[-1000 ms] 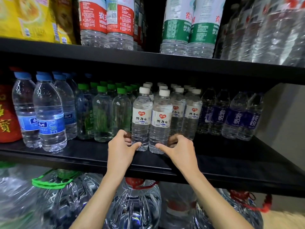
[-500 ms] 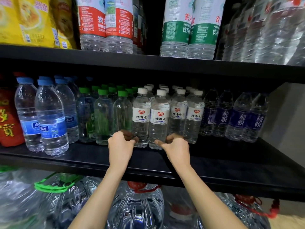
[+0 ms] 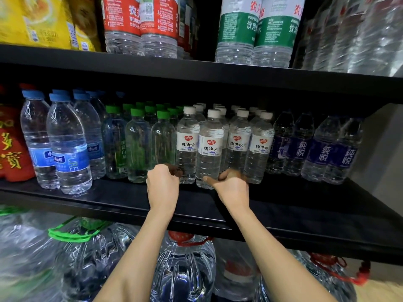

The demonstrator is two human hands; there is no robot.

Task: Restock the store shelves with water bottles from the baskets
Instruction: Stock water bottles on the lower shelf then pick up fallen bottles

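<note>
Across the middle of the frame: black shelf board [image 3: 109, 201], front lip toward the camera, carrying small bottles in files. Second black board [image 3: 196, 70] above it. Pale wall [image 3: 386, 149] at the right edge.

Bottom of the frame, under the middle board: large clear water jugs [image 3: 183, 271], red or green handles at the necks.

Top of the frame, on the upper board: yellow packets [image 3: 32, 20] at upper left, then tall red-labelled bottles [image 3: 139, 25] and tall green-labelled bottles [image 3: 257, 33].

Middle board, left to right, all upright:
- red packet [image 3: 11, 158] at the left edge
- blue-capped bottles [image 3: 67, 147]
- green-capped bottles [image 3: 137, 149]
- white-capped bottles, several deep
- dark-blue-labelled bottles [image 3: 322, 153]

Front of the white-capped block: first white-capped bottle [image 3: 187, 147]. Beside it on the right is the second white-capped bottle [image 3: 209, 149], base slightly nearer the lip. Both stand on the board.

Left hand [image 3: 162, 186], centre of the frame: fingers curled tight round the lower left side of the first white-capped bottle, seen dimly through the plastic.

Right hand [image 3: 232, 187]: thumb [image 3: 208, 179] laid across the front of the second white-capped bottle's base, fingers wrapped behind its right side.
</note>
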